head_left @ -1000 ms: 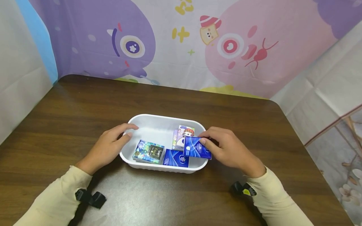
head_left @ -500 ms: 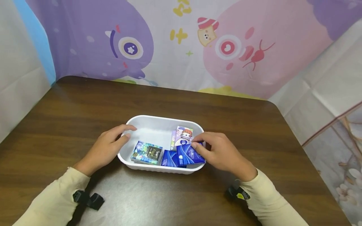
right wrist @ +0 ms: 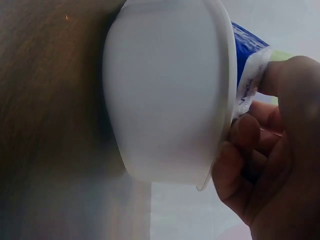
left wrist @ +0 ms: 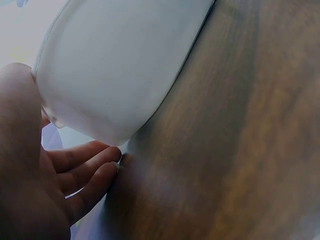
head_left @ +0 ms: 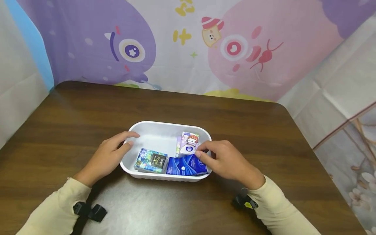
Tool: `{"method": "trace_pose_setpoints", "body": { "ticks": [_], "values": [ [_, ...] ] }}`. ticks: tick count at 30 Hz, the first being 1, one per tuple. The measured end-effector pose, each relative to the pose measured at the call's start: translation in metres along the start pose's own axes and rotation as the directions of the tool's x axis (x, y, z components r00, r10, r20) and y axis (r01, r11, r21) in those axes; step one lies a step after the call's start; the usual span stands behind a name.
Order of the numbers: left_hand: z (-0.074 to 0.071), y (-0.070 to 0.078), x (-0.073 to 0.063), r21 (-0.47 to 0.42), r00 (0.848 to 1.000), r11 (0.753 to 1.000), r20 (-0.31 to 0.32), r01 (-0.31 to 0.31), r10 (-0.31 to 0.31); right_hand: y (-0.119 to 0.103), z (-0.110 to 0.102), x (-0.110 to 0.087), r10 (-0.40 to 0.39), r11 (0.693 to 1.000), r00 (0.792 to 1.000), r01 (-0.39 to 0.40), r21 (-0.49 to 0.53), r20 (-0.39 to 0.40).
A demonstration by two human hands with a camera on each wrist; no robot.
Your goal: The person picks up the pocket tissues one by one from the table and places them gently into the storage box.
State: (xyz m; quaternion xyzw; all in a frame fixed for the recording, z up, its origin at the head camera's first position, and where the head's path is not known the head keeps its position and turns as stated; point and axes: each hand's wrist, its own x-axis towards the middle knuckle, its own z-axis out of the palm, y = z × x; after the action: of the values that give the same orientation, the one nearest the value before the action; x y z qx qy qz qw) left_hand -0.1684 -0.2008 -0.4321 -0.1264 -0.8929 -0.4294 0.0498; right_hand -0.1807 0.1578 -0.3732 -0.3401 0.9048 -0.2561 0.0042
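A white plastic tub (head_left: 155,138) stands on the table, holding small tissue packets. At its left end, my left hand (head_left: 110,155) holds the rim, thumb over the edge; in the left wrist view its other fingers (left wrist: 92,190) lie against the outside. My right hand (head_left: 229,160) pinches a blue tissue packet (head_left: 195,164) by its right end, inside the tub's near right corner. That packet partly covers another blue packet (head_left: 174,165). The right wrist view shows the clear wrapper end of the held packet (right wrist: 245,45) between thumb and fingers, above the rim.
Inside the tub, multicoloured packets (head_left: 147,160) marked "Face" lie near left, and cartoon-printed packets (head_left: 189,140) lie at the right. Dark wooden table (head_left: 164,205) surrounds the tub. A cartoon-printed cloth (head_left: 176,65) hangs behind it.
My right hand has lowered the blue packet from over the right rim into the tub, leftward onto the other blue packet. My left hand has stayed at the left end.
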Motion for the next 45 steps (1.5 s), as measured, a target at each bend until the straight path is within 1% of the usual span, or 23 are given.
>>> {"method": "trace_pose_setpoints", "body": {
  "ticks": [5, 8, 11, 16, 19, 23, 27, 32, 35, 39, 42, 45],
  "values": [
    [-0.001, 0.001, 0.003, 0.000, 1.000, 1.000, 0.004, -0.010, 0.010, 0.003, -0.007, -0.002, -0.001, 1.000, 0.996, 0.000, 0.012, 0.087],
    [-0.003, 0.001, 0.006, 0.003, 1.000, 1.000, 0.005, -0.016, 0.016, 0.003, -0.012, -0.003, 0.011, 0.999, 0.989, -0.015, 0.031, 0.147],
    [-0.004, -0.001, 0.008, 0.008, 1.000, 1.000, 0.007, -0.014, 0.014, 0.003, -0.016, -0.001, 0.002, 0.999, 0.980, -0.011, 0.048, 0.197],
    [-0.006, -0.006, 0.004, 0.008, 1.000, 1.000, -0.011, -0.016, 0.016, 0.002, -0.018, 0.006, -0.037, 0.999, 0.972, 0.027, 0.046, 0.231],
    [-0.006, -0.008, -0.001, 0.009, 1.000, 1.000, -0.019, -0.017, 0.017, 0.002, -0.014, 0.009, -0.050, 0.998, 0.971, 0.039, 0.052, 0.234],
    [-0.002, -0.010, -0.005, 0.009, 1.000, 1.000, -0.020, -0.013, 0.013, 0.003, -0.008, 0.007, -0.054, 0.998, 0.972, 0.043, 0.051, 0.230],
    [0.005, -0.009, -0.002, 0.002, 1.000, 1.000, -0.025, -0.016, 0.016, 0.002, -0.007, 0.002, -0.033, 0.999, 0.974, 0.032, 0.010, 0.225],
    [0.011, -0.007, 0.002, -0.007, 0.999, 0.999, -0.031, -0.037, 0.037, 0.001, -0.009, -0.003, -0.016, 0.998, 0.979, 0.028, -0.057, 0.205],
    [0.010, -0.006, 0.003, -0.007, 0.998, 0.999, -0.033, -0.046, 0.046, -0.001, -0.006, -0.003, -0.015, 0.997, 0.984, 0.029, -0.075, 0.178],
    [0.008, -0.006, 0.000, 0.002, 0.999, 0.999, -0.034, -0.043, 0.043, -0.003, -0.001, -0.003, -0.031, 0.994, 0.988, 0.046, -0.097, 0.149],
    [0.006, -0.006, -0.002, 0.007, 0.999, 0.999, -0.034, -0.036, 0.036, -0.006, 0.002, -0.002, -0.041, 0.989, 0.990, 0.059, -0.138, 0.136],
    [0.004, -0.004, -0.001, 0.011, 0.999, 0.999, -0.035, -0.033, 0.033, -0.008, 0.002, -0.001, -0.038, 0.982, 0.992, 0.059, -0.177, 0.121]
  ]
}}
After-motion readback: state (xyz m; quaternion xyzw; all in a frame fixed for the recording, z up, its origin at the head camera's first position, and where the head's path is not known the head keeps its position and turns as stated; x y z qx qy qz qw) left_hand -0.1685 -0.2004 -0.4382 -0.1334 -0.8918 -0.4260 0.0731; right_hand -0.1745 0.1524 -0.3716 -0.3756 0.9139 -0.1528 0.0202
